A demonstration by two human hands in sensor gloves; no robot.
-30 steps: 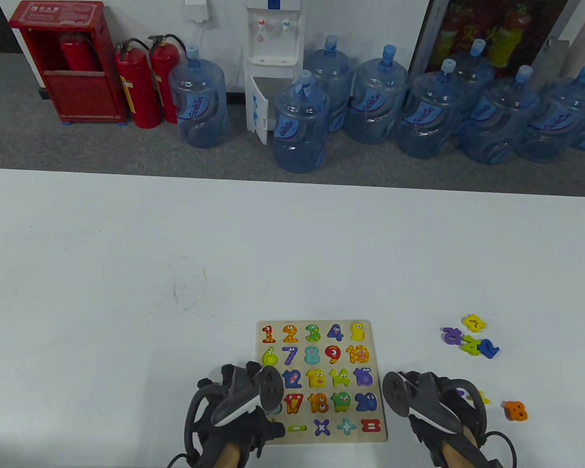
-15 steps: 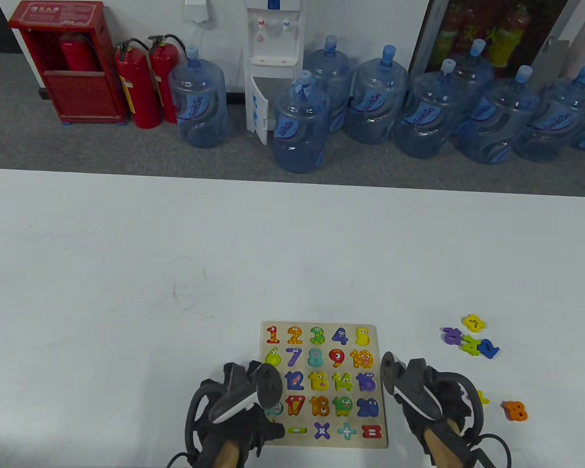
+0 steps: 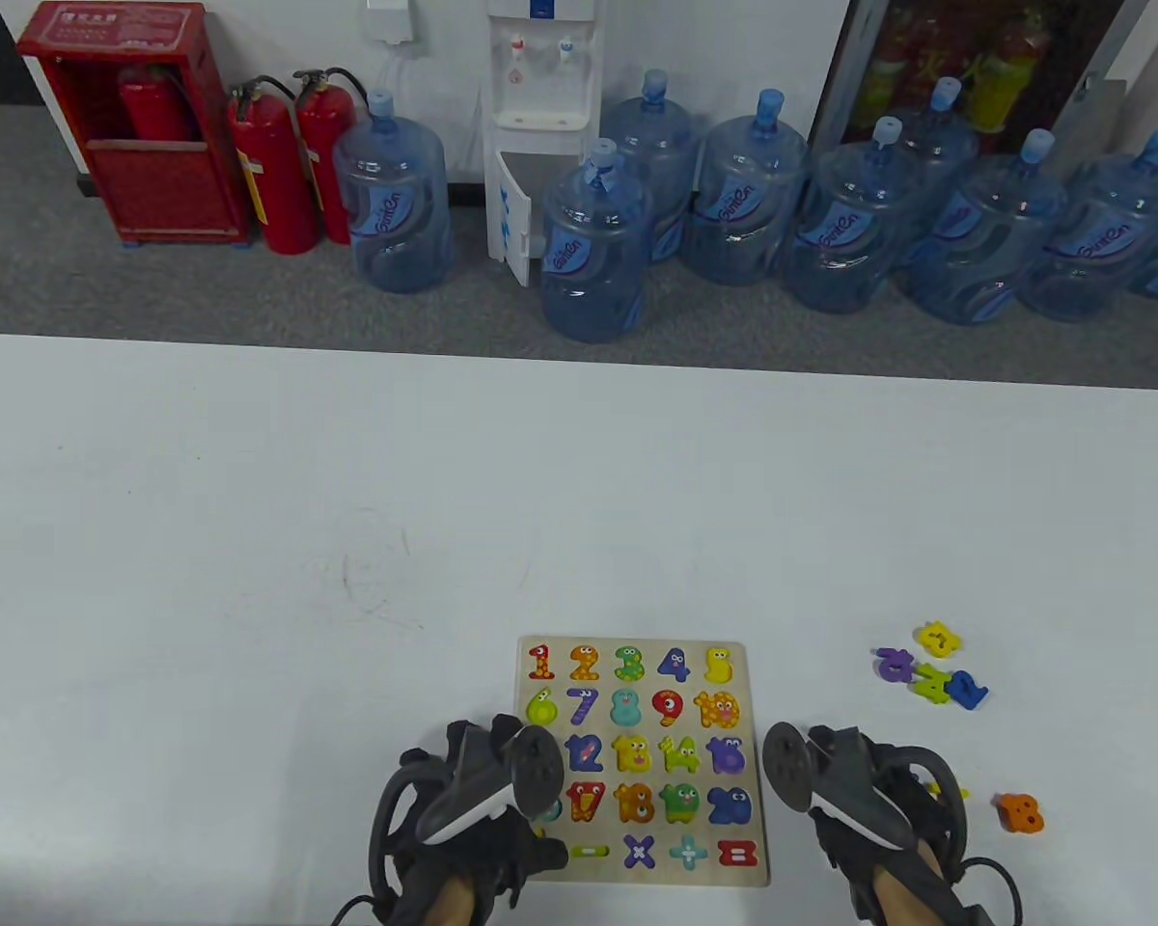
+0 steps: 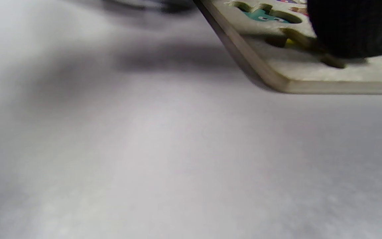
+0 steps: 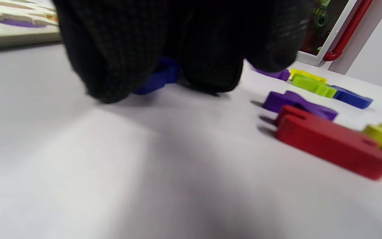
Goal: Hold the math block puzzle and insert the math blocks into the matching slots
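The wooden puzzle board (image 3: 748, 675) lies flat near the table's front edge, most of its number slots filled. My left hand (image 3: 478, 810) rests on the board's lower left part. In the left wrist view a gloved fingertip (image 4: 353, 30) presses down on the board (image 4: 310, 78) near its corner. My right hand (image 3: 864, 805) is on the table just right of the board. In the right wrist view its fingers (image 5: 118, 49) curl down around a blue block (image 5: 159, 78) lying on the table. Whether they grip it is hidden.
Loose blocks lie right of the board: yellow (image 3: 938, 639), purple (image 3: 895, 666), green (image 3: 931, 685), blue (image 3: 967, 690) and orange (image 3: 1021, 813). A red block (image 5: 330, 142) and a purple block (image 5: 297, 103) lie close to my right hand. Water jugs stand on the floor beyond the table.
The board shifted slightly to the right and squared up. My right hand leaned in to the board's right edge, then came back down to the right over the loose blocks. My left hand stayed put.
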